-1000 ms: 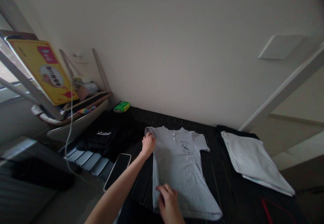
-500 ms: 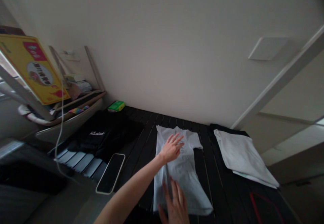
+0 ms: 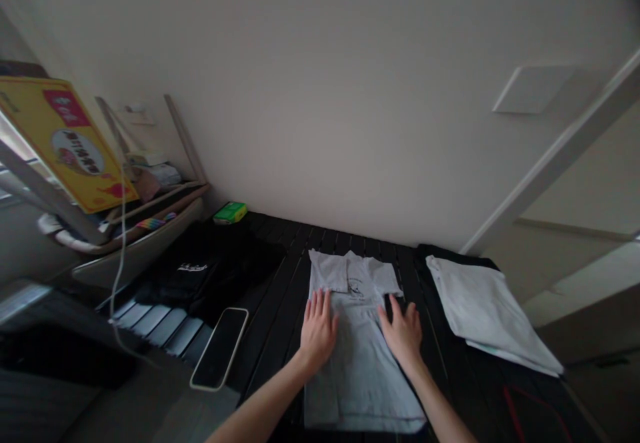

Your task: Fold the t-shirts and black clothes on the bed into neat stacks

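Observation:
A light grey T-shirt (image 3: pixel 365 369) lies on the black slatted table (image 3: pixel 273 326), its left side folded inward and a small dark print showing near the collar. My left hand (image 3: pixel 319 326) rests flat on the shirt's left folded edge, fingers stretched and pointing away from me. At the shirt's right edge, just below the sleeve, is my right hand (image 3: pixel 403 329), fingers apart, with the thumb side touching the cloth. Neither hand grips anything.
Folded white clothing (image 3: pixel 490 309) lies over black cloth at the right. To the left are a phone (image 3: pixel 220 349), black clothing (image 3: pixel 200 273) and a green packet (image 3: pixel 231 213). A white cable (image 3: pixel 120 263) hangs before a yellow package (image 3: pixel 75 149). A wall stands behind.
My left hand has drawn back from the upper shirt to its left edge. My right hand has moved up and right from the lower shirt to the right edge. The left sleeve now lies folded inward.

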Action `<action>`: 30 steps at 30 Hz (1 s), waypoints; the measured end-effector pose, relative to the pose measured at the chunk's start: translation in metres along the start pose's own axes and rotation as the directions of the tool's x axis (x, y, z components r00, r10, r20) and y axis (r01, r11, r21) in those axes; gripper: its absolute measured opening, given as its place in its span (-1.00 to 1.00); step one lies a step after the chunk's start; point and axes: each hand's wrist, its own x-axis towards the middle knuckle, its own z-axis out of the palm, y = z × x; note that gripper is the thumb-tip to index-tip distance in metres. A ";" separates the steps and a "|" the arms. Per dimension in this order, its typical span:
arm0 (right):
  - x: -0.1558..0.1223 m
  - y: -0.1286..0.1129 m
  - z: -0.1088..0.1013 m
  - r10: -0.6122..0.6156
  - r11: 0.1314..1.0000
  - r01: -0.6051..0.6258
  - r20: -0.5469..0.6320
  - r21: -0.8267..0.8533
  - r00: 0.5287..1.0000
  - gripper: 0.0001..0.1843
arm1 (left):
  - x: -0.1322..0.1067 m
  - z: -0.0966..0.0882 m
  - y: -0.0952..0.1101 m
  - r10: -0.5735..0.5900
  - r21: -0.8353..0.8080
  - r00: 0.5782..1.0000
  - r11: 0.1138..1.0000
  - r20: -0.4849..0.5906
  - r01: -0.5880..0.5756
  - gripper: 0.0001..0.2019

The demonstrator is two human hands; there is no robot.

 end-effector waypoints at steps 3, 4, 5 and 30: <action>0.047 0.013 0.015 0.149 0.988 -0.153 0.155 0.012 0.977 -0.28 | -0.022 0.006 -0.004 0.034 0.023 0.998 0.999 0.046 -0.035 -0.44; 0.056 0.014 0.020 0.148 0.987 -0.156 0.207 0.022 0.967 -0.28 | -0.025 0.006 -0.004 0.041 0.027 0.998 0.999 0.050 -0.042 -0.44; 0.063 0.013 0.024 0.133 0.989 -0.146 0.247 0.034 0.960 -0.29 | -0.026 0.006 -0.004 0.040 0.030 0.998 0.999 0.051 -0.042 -0.44; -0.036 -0.062 0.025 -0.470 0.882 0.468 0.029 0.053 0.882 -0.58 | -0.027 0.001 -0.015 -0.224 -0.375 0.972 0.909 -0.076 0.180 -0.52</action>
